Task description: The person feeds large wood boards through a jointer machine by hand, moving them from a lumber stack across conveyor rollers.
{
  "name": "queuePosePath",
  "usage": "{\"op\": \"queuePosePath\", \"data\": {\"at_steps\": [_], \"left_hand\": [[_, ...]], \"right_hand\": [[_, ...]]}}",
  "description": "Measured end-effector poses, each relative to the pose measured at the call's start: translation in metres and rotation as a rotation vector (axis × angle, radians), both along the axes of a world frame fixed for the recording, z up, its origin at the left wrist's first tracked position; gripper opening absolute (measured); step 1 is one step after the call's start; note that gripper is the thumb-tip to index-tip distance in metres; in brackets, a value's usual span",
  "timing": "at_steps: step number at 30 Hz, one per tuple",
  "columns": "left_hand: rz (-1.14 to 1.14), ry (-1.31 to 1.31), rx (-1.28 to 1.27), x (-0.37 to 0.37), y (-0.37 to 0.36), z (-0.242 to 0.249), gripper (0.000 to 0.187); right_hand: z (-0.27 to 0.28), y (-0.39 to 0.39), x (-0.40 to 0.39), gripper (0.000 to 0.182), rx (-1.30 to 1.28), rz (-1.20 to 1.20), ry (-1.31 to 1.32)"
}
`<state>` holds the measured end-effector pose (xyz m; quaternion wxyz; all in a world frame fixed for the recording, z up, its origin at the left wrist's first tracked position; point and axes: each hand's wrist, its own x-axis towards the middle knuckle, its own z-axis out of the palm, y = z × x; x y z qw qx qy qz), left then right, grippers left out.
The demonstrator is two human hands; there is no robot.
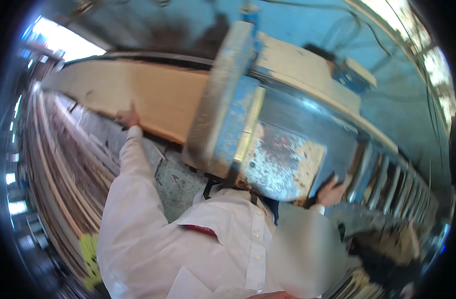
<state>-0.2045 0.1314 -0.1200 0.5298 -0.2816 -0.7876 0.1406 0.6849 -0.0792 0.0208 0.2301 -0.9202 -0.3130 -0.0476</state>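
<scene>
My left hand (128, 118) lies on the near edge of a wide, pale wooden board (163, 97), with its index finger stretched out along the surface. The board runs from the far left up to a worn blue machine (228, 119), where its end is hidden. My right hand (331, 192) is at the near right side of the machine's flat metal bed (282, 162), its fingers spread and touching the edge. The bed has chipped, rusty paint, and a yellow strip (250, 124) crosses its left side.
A row of metal rollers (387, 182) extends right from the bed. Long planks (63, 159) are stacked at left, with a yellow-green bundle (90, 256) near them. A blue wall (297, 17) with cables stands behind. Dark and brown material (387, 249) lies lower right, blurred.
</scene>
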Motion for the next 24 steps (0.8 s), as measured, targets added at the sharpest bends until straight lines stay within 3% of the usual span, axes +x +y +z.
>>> {"op": "queuePosePath", "data": {"at_steps": [1,2,4,6,11,13,20,22,24], "left_hand": [[-0.086,-0.897,0.396,0.023,0.021,0.03,0.112],[-0.096,-1.096,0.454,0.059,0.011,0.072,0.107],[-0.139,-1.069,0.55,0.073,0.006,0.078,0.104],[-0.106,-1.246,0.535,0.102,-0.003,0.12,0.104],[-0.21,-1.186,0.708,0.1,-0.006,0.102,0.106],[-0.098,-1.238,0.589,0.11,-0.007,0.118,0.103],[-0.159,-1.284,0.518,0.114,-0.018,0.118,0.102],[-0.19,-1.304,0.507,0.128,-0.032,0.121,0.101],[-0.311,-1.362,0.437,0.147,-0.05,0.119,0.097]], "right_hand": [[0.005,0.0,-0.005,0.059,0.0,0.003,0.038],[-0.009,-0.003,0.004,0.067,0.055,0.071,-0.036],[-0.004,-0.003,-0.001,0.071,-0.002,0.029,0.03],[-0.034,-0.009,0.02,0.068,0.015,0.059,-0.103],[-0.029,-0.009,0.011,0.077,-0.11,-0.035,-0.095],[-0.029,-0.011,0.009,0.079,-0.106,-0.059,-0.098],[-0.034,-0.015,0.005,0.077,-0.075,-0.042,-0.166],[-0.045,-0.021,0.012,0.072,0.059,0.183,-0.307],[-0.032,-0.008,-0.019,0.054,0.184,0.389,0.037]]}}
